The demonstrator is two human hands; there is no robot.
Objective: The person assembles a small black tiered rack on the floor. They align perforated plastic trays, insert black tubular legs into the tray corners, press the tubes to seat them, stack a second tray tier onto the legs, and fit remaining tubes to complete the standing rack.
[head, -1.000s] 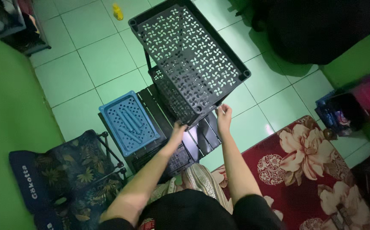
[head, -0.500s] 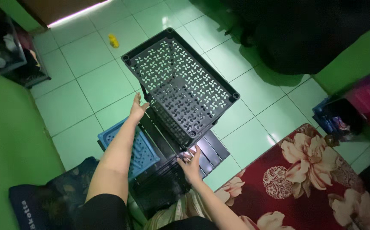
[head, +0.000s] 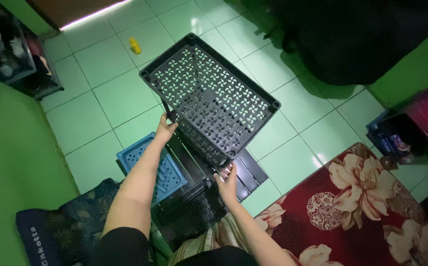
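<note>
Pale green tiled floor (head: 100, 103) with household things resting on it.

A small yellow object (head: 135, 46) lies far on the tiles, alone. Near the middle, a blue perforated tray (head: 167, 172) lies flat just beside dark slatted panels (head: 248, 172). A red rug with cream flowers (head: 362, 207) covers the near right. A dark floral cushion (head: 66, 231) sits near left, and a dark rack of belongings (head: 12, 59) stands far left.
</note>
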